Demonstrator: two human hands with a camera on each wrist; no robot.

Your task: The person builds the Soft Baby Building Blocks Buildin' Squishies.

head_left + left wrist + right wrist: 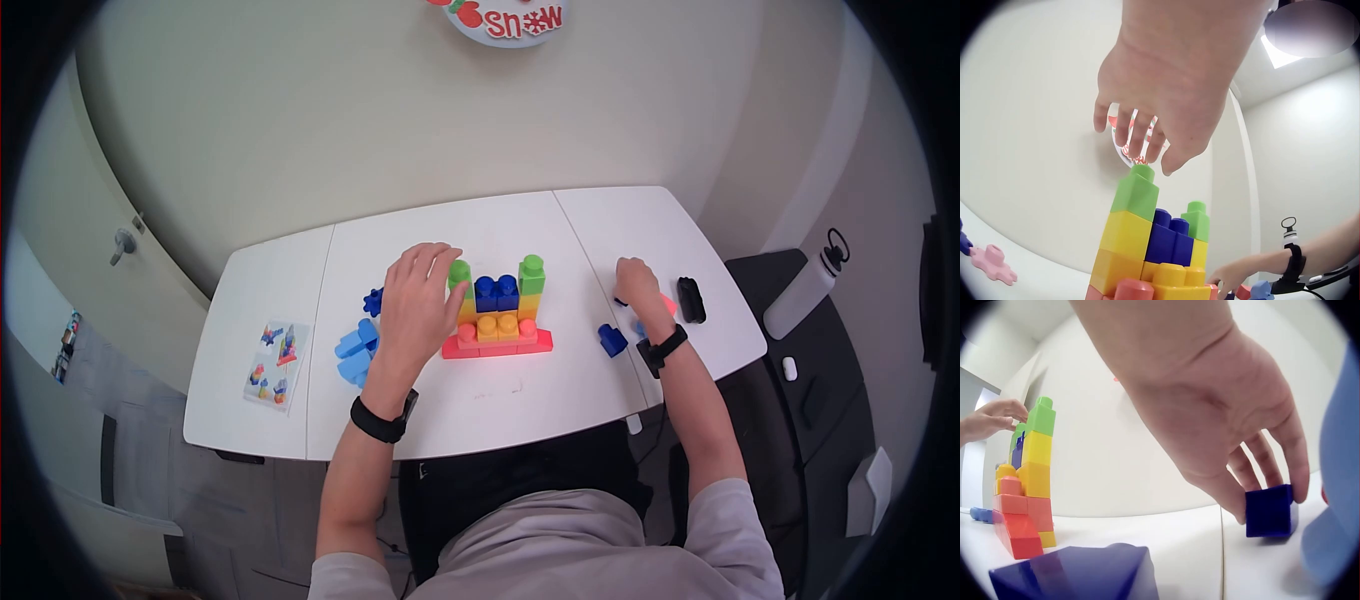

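A building-block castle (pixel 497 325) stands in the middle of the white table. Its base is red, with orange and yellow blocks above, two dark blue blocks between the sides, and a green block (pixel 1135 195) topping each side. My left hand (pixel 412 300) hovers by the left green block, fingers extended and holding nothing. Over on the right, my right hand (pixel 1235 412) pinches a small dark blue block (pixel 1269 512) between thumb and fingers, low over the tabletop. Another dark blue block (pixel 612 341) lies loose nearer the body.
Light blue blocks (pixel 355 352) and a dark blue gear-shaped piece (pixel 373 302) lie left of the castle. A picture sheet (pixel 277 365) is further left. A black case (pixel 691 300) sits at the right edge. A white bottle (pixel 803 292) stands on a dark side surface.
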